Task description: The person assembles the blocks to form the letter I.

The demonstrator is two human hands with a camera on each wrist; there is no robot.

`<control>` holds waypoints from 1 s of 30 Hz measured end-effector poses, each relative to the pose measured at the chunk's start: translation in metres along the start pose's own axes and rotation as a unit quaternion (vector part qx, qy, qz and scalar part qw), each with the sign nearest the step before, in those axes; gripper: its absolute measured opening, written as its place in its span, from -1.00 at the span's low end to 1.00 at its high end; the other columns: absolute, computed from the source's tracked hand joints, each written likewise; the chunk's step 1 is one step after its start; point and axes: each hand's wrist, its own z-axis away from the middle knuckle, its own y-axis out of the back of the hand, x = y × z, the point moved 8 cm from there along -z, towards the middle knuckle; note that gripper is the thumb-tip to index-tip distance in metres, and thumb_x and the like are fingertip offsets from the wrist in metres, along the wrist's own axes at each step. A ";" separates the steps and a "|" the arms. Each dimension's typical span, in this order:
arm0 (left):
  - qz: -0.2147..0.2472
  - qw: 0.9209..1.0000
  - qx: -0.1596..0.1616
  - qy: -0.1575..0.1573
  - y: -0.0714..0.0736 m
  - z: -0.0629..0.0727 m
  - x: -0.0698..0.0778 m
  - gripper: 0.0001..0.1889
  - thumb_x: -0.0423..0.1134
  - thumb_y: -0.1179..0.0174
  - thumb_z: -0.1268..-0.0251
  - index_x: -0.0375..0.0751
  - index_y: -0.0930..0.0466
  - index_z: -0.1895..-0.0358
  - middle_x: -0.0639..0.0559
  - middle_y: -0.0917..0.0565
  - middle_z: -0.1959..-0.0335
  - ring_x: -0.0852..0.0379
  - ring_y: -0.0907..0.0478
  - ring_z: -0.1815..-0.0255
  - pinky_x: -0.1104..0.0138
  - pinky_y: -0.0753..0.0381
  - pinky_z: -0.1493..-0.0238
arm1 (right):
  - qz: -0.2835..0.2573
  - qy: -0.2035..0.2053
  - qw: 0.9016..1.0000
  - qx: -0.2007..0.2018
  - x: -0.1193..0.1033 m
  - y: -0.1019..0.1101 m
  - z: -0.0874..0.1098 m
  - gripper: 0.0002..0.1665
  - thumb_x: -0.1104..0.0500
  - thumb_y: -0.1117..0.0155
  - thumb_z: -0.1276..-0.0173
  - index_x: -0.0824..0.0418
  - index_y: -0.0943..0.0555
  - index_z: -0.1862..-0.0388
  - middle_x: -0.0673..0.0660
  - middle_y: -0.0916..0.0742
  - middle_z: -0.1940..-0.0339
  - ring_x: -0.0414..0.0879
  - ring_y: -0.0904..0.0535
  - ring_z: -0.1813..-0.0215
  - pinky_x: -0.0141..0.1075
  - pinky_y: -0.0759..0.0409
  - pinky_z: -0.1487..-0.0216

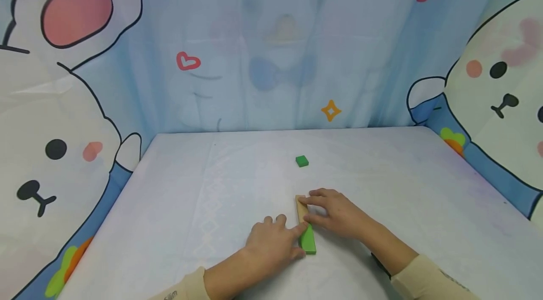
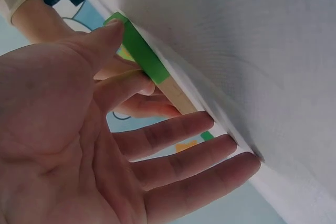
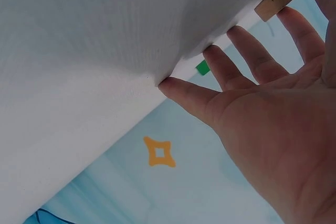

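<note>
A green block (image 1: 308, 242) and a plain wooden block (image 1: 301, 210) lie end to end on the white tabletop, the green one nearer the person. My left hand (image 1: 271, 242) holds the green block between thumb and index finger, thumb at its near end. In the left wrist view, the other fingers stretch out straight with tips close to the tabletop. My right hand (image 1: 339, 213) holds the wooden block with index finger near its far end and thumb near the join. Its other fingers are spread, as the right wrist view shows.
A small green block (image 1: 302, 161) lies farther back on the white-covered table (image 1: 237, 172), beyond both hands. Behind the table's back edge hangs a light blue curtain (image 1: 271, 78) with cartoon animals printed on it.
</note>
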 end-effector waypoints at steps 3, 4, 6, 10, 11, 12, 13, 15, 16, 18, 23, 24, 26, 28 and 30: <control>0.011 1.000 -0.004 0.005 0.002 0.000 -0.001 -0.38 0.37 -0.17 -0.37 0.49 -0.40 -0.48 0.01 -0.61 0.03 0.04 -0.55 0.23 0.19 -0.57 0.36 | 0.003 -0.002 1.000 -0.005 -0.001 0.000 -0.001 -0.34 -0.27 -0.28 -0.46 -0.07 -0.57 -0.45 0.25 -0.58 -0.43 0.32 -0.43 -0.48 0.35 -0.34 -0.41; 0.017 1.000 -0.005 0.006 0.002 0.000 -0.002 -0.40 0.37 -0.16 -0.38 0.50 -0.41 -0.47 0.01 -0.61 0.03 0.03 -0.55 0.22 0.17 -0.57 0.34 | 0.003 -0.002 1.000 -0.006 -0.001 0.000 -0.001 -0.35 -0.26 -0.28 -0.47 -0.07 -0.57 -0.45 0.26 -0.58 -0.43 0.32 -0.43 -0.48 0.35 -0.34 -0.41; 0.030 1.000 -0.005 0.007 0.003 -0.001 -0.003 -0.44 0.37 -0.11 -0.42 0.51 -0.44 -0.45 0.01 -0.61 0.02 0.02 -0.54 0.21 0.13 -0.56 0.29 | 0.006 -0.001 1.000 -0.007 -0.001 0.001 -0.001 -0.35 -0.25 -0.28 -0.47 -0.06 -0.57 -0.45 0.26 -0.58 -0.43 0.33 -0.44 -0.48 0.35 -0.34 -0.41; 0.049 0.999 0.009 -0.004 0.005 -0.007 -0.004 -0.54 0.35 -0.01 -0.50 0.52 -0.54 -0.37 0.03 -0.63 0.02 0.00 -0.56 0.16 0.03 -0.55 0.17 | 0.011 0.003 1.000 -0.007 -0.001 0.001 -0.001 -0.37 -0.22 -0.28 -0.49 -0.04 -0.57 -0.45 0.27 -0.58 -0.42 0.33 -0.44 -0.47 0.34 -0.35 -0.41; 0.051 0.999 0.015 -0.007 0.006 -0.009 -0.004 -0.56 0.34 -0.01 -0.50 0.51 -0.57 -0.34 0.04 -0.64 0.04 0.01 -0.57 0.16 0.03 -0.55 0.17 | 0.012 0.003 1.000 -0.008 -0.002 0.002 -0.001 -0.38 -0.21 -0.27 -0.49 -0.04 -0.57 -0.45 0.27 -0.58 -0.42 0.33 -0.44 -0.47 0.34 -0.35 -0.41; 0.053 0.998 0.022 -0.011 0.008 -0.011 -0.004 -0.59 0.32 -0.03 -0.50 0.51 -0.60 -0.30 0.05 -0.65 0.06 0.02 -0.58 0.17 0.05 -0.54 0.19 | 0.012 0.004 1.000 -0.009 -0.002 0.001 -0.001 -0.39 -0.18 -0.27 -0.51 -0.04 -0.56 -0.45 0.28 -0.58 -0.42 0.33 -0.44 -0.47 0.34 -0.34 -0.41; 0.051 0.998 0.029 -0.015 0.009 -0.013 -0.004 -0.61 0.31 -0.06 -0.50 0.51 -0.63 -0.27 0.07 -0.66 0.08 0.03 -0.59 0.18 0.07 -0.54 0.21 | 0.013 0.004 1.000 -0.010 -0.002 0.001 -0.001 -0.41 -0.16 -0.25 -0.52 -0.03 -0.56 -0.46 0.28 -0.58 -0.43 0.33 -0.44 -0.47 0.34 -0.34 -0.42; 0.043 0.998 0.041 -0.022 0.011 -0.016 -0.003 -0.66 0.27 -0.11 -0.49 0.49 -0.70 -0.19 0.10 -0.66 0.13 0.07 -0.59 0.23 0.14 -0.51 0.27 | 0.014 0.005 1.000 -0.014 -0.002 0.001 -0.001 -0.44 -0.12 -0.23 -0.55 -0.02 -0.56 -0.46 0.28 -0.58 -0.43 0.32 -0.44 -0.47 0.33 -0.34 -0.43; 0.035 0.998 0.046 -0.027 0.013 -0.018 -0.002 -0.69 0.25 -0.13 -0.48 0.47 -0.72 -0.15 0.12 -0.66 0.16 0.09 -0.58 0.26 0.17 -0.50 0.28 | 0.015 0.009 1.000 -0.014 -0.003 0.000 -0.001 -0.45 -0.10 -0.21 -0.56 -0.01 -0.56 -0.46 0.28 -0.58 -0.43 0.32 -0.44 -0.47 0.32 -0.34 -0.42; 0.023 0.997 0.063 -0.035 0.015 -0.021 -0.001 -0.74 0.22 -0.20 -0.45 0.43 -0.78 -0.06 0.14 -0.66 0.19 0.12 -0.57 0.28 0.20 -0.49 0.29 | 0.018 0.011 1.000 -0.013 -0.003 -0.001 -0.001 -0.47 -0.06 -0.20 -0.58 0.01 -0.56 -0.45 0.28 -0.58 -0.43 0.32 -0.45 -0.47 0.31 -0.34 -0.43; 0.033 0.996 0.072 -0.027 0.016 -0.030 -0.002 -0.69 0.23 -0.33 -0.32 0.31 -0.79 -0.02 0.16 -0.70 0.14 0.13 -0.59 0.22 0.20 -0.53 0.22 | 0.022 0.013 1.000 -0.010 -0.003 0.000 -0.001 -0.46 -0.09 -0.19 -0.58 0.02 -0.56 -0.45 0.28 -0.57 -0.43 0.32 -0.44 -0.48 0.31 -0.34 -0.43; 0.043 0.997 0.065 -0.018 0.015 -0.032 -0.004 -0.65 0.25 -0.34 -0.30 0.29 -0.78 -0.07 0.15 -0.69 0.12 0.12 -0.59 0.19 0.19 -0.54 0.20 | 0.021 0.012 1.000 -0.011 -0.003 0.001 0.000 -0.46 -0.09 -0.19 -0.58 0.01 -0.56 -0.45 0.28 -0.57 -0.44 0.32 -0.43 -0.48 0.32 -0.34 -0.43; 0.067 0.997 0.049 0.002 0.011 -0.035 -0.008 -0.53 0.28 -0.36 -0.26 0.24 -0.73 -0.17 0.13 -0.69 0.03 0.08 -0.60 0.10 0.15 -0.56 0.15 | 0.016 0.007 1.000 -0.013 -0.002 0.000 0.000 -0.46 -0.10 -0.18 -0.58 0.00 -0.55 -0.46 0.27 -0.56 -0.45 0.32 -0.42 -0.49 0.33 -0.32 -0.44; 0.091 0.995 0.031 0.020 0.007 -0.038 -0.013 -0.41 0.31 -0.36 -0.25 0.21 -0.64 -0.30 0.08 -0.67 -0.10 0.01 -0.61 -0.03 0.08 -0.60 0.07 | 0.014 0.010 1.000 -0.013 -0.003 0.001 0.000 -0.46 -0.10 -0.18 -0.59 -0.01 -0.55 -0.46 0.28 -0.56 -0.44 0.33 -0.43 -0.49 0.34 -0.32 -0.43; 0.116 0.993 0.013 0.032 0.004 -0.039 -0.017 -0.33 0.32 -0.36 -0.24 0.21 -0.57 -0.39 0.02 -0.62 -0.23 -0.08 -0.59 -0.17 -0.02 -0.61 -0.01 | 0.009 0.012 1.000 -0.011 -0.004 0.001 0.001 -0.46 -0.10 -0.18 -0.59 -0.02 -0.54 -0.47 0.28 -0.57 -0.44 0.34 -0.43 -0.48 0.35 -0.31 -0.43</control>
